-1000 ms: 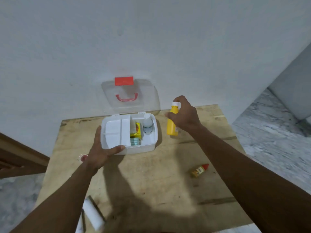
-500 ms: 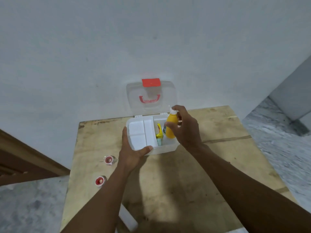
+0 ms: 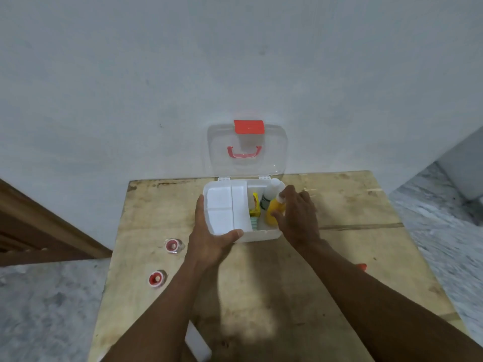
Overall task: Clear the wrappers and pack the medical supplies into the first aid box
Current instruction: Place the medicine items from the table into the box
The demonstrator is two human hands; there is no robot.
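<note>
The white first aid box (image 3: 261,235) stands open at the table's back edge, its clear lid (image 3: 247,150) with a red latch leaning on the wall. My left hand (image 3: 209,239) grips the box's front left corner, thumb on the rim. My right hand (image 3: 295,218) holds the yellow bottle (image 3: 273,211) inside the box's right compartment, beside a white bottle (image 3: 270,192) and a yellow packet (image 3: 254,207). A white divider tray (image 3: 224,207) fills the left half.
Two small red-capped clear containers (image 3: 173,245) (image 3: 156,278) lie on the wooden table (image 3: 261,283) at the left. A red tip of another item (image 3: 362,266) peeks out behind my right forearm. A white object (image 3: 196,343) sits at the front edge. Floor drops off on both sides.
My right hand carried the yellow bottle from beside the box over its rim and lowered it into the right compartment. My left hand has kept its hold on the box.
</note>
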